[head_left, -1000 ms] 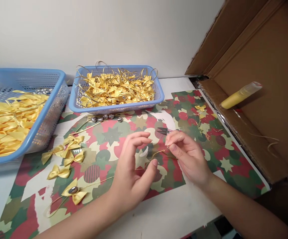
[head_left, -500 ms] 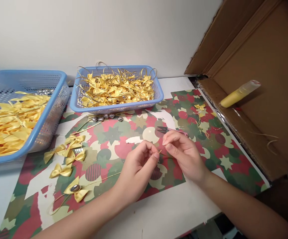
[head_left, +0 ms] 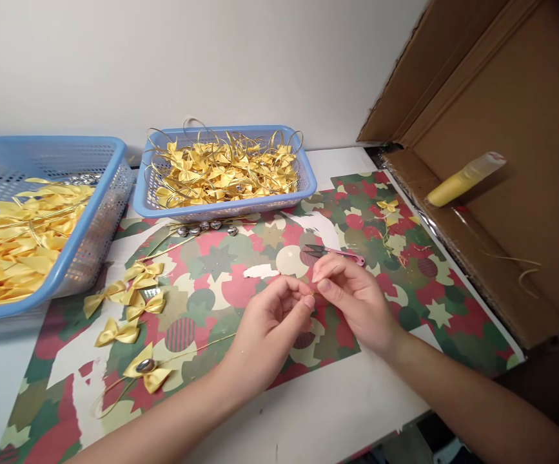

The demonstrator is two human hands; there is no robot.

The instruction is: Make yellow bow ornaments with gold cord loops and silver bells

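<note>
My left hand (head_left: 272, 325) pinches a thin gold cord (head_left: 206, 346) between thumb and forefinger. The cord runs left to a yellow ribbon bow (head_left: 156, 379) with a silver bell (head_left: 146, 366) at its middle. My right hand (head_left: 356, 299) is closed in a pinch at the left fingertips, with a bit of the cord showing there; its very end is mostly hidden by the fingers. Several plain yellow bows (head_left: 117, 332) lie left of my hands. Just beyond my right hand rest pink-handled thread snips (head_left: 356, 256).
A blue basket (head_left: 225, 209) of finished-looking bows with cord loops stands at the back. Another blue basket (head_left: 64, 267) with ribbon bows is at left. Several silver bells (head_left: 205, 226) lie between. At right, a yellow glue tube (head_left: 463, 182) leans on a cardboard wall (head_left: 516, 212).
My hands have come slightly closer together, with the left fingertips now almost against the right ones. Less of the cord end shows between them.
</note>
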